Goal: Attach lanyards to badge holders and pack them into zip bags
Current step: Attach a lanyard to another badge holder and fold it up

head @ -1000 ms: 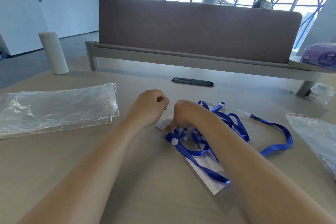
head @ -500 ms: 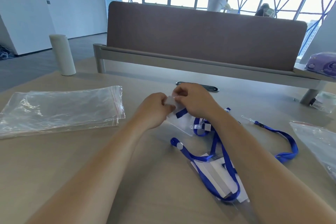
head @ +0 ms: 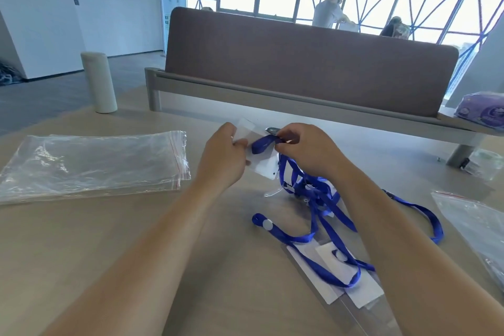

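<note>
My left hand [head: 222, 157] grips a clear badge holder [head: 260, 162] with a white card inside, lifted above the table. My right hand [head: 308, 151] pinches the end of a blue lanyard [head: 263, 144] against the holder's top edge. The rest of that lanyard hangs down into a tangle of blue lanyards [head: 317, 199] on the table. More badge holders [head: 331, 278] lie flat under the straps near my right forearm. A stack of clear zip bags [head: 90, 162] with red seal lines rests at the left.
Another zip bag [head: 477, 229] lies at the right table edge. A white cylinder [head: 98, 82] stands at the back left. A brown divider panel [head: 305, 63] closes off the far side of the table, with a purple pack [head: 482, 109] on its ledge. People sit behind it.
Both hands rose from the pile of lanyards, lifting one badge holder clear of the table. The right hand now holds a lanyard end at the holder's top. The camera tilted upward.
</note>
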Tool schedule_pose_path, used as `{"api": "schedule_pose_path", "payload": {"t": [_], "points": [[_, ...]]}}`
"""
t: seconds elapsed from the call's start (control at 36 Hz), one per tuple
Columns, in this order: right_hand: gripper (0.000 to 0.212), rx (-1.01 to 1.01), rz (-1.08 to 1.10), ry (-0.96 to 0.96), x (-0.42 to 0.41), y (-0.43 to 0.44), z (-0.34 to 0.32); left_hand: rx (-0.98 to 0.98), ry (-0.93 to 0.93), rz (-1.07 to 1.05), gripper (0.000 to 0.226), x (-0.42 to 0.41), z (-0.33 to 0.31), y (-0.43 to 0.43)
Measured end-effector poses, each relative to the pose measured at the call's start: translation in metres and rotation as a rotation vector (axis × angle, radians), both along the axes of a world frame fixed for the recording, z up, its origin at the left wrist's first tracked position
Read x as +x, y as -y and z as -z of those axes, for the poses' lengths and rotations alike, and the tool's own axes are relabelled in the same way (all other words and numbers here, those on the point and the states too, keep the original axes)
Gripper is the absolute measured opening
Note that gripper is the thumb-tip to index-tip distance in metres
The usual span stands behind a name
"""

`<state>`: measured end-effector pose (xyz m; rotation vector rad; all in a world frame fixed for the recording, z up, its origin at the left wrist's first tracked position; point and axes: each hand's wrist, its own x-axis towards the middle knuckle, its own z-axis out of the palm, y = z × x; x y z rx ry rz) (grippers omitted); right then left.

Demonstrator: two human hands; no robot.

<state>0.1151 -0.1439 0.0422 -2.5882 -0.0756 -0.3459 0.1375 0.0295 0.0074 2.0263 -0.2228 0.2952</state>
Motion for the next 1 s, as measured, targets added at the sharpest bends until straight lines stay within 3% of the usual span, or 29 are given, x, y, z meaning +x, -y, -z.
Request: {"api": "schedule_pose_path", "payload": {"t": [0.08, 0.22, 0.53, 0.64, 0.78, 0.89, 1.0], "points": [[0.024, -0.013, 0.028, 0.040, 0.004, 0.002, -0.001, -0.007, 0.024, -0.002, 0.008, -0.002, -0.003, 0.000], [0.023, -0.006, 0.040, 0.056, 0.006, 0.003, -0.004, -0.026, 0.061, -0.018, 0.030, -0.005, -0.005, 0.001], [0.021, -0.072, 0.173, 0.226, 0.017, 0.008, -0.018, -0.184, 0.097, -0.122, 0.021, -0.003, -0.004, -0.007], [0.022, -0.169, 0.181, 0.174, 0.014, 0.010, -0.019, -0.262, 0.115, -0.145, 0.013, 0.000, -0.005, -0.008], [0.019, -0.253, 0.187, 0.079, 0.008, 0.012, -0.017, -0.297, 0.100, -0.121, 0.032, 0.002, -0.004, -0.008], [0.018, -0.348, 0.175, -0.054, 0.002, 0.016, -0.014, -0.258, 0.060, -0.055, 0.036, 0.004, -0.001, -0.006], [0.032, -0.360, 0.181, -0.139, 0.000, 0.021, -0.006, -0.191, 0.097, -0.033, 0.036, 0.000, -0.002, -0.004]]}}
